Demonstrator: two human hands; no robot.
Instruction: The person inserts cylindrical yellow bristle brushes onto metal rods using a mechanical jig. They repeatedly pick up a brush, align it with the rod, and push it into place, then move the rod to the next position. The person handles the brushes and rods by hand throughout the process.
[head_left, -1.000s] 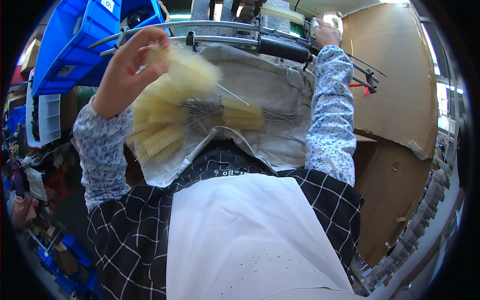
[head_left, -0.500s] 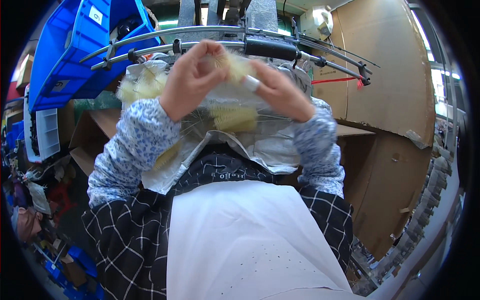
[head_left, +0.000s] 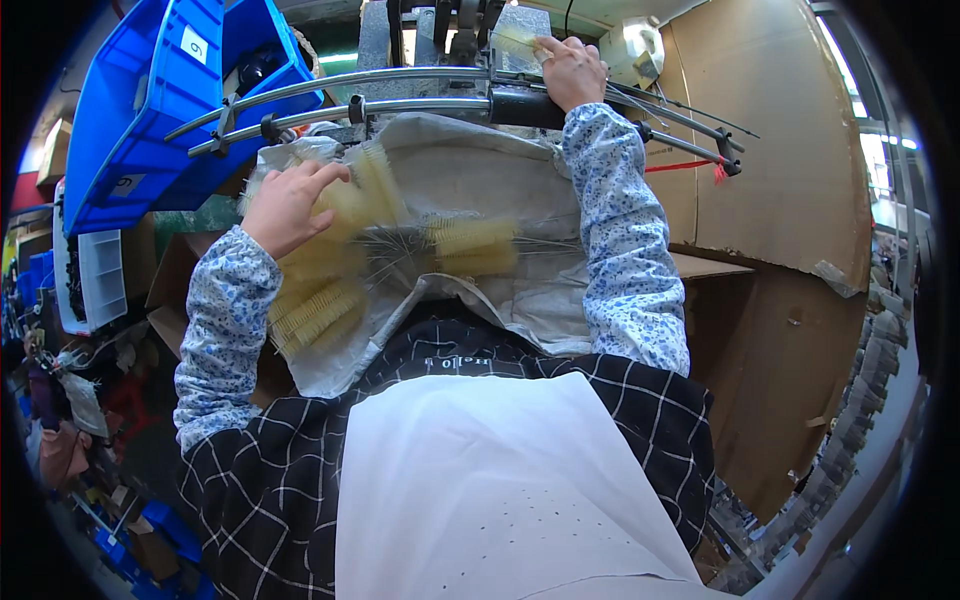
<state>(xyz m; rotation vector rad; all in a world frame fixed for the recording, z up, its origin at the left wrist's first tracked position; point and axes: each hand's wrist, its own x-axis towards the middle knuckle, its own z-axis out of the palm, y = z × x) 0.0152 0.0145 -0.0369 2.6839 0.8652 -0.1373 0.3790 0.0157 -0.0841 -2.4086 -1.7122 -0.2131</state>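
Note:
My right hand [head_left: 575, 74] is stretched out to the far side, over the bars. Its fingertips pinch a pale yellow bristle brush [head_left: 514, 42], slightly blurred, beside the machine's metal block. At the left, my left hand [head_left: 290, 207] hovers at a pile of yellow bristle brushes [head_left: 320, 312], thumb and fingers apart; nothing shows in its grasp. More brushes with thin wire stems [head_left: 472, 246] lie in the middle of a whitish sheet [head_left: 470, 160] in front of me. Part of the pile is hidden under my left hand.
Curved metal bars [head_left: 400, 104] with a black sleeve [head_left: 527, 108] run across the front of the machine [head_left: 462, 45]. Blue bins [head_left: 140, 120] are stacked at the far left. Large cardboard sheets [head_left: 770, 150] stand at the right, with a red strap [head_left: 685, 167] nearby.
My hands, together around a brush above the sheet before, have parted. My right hand moved far and right with a brush to the machine; my left dropped left to the pile, uncovering the sheet's middle.

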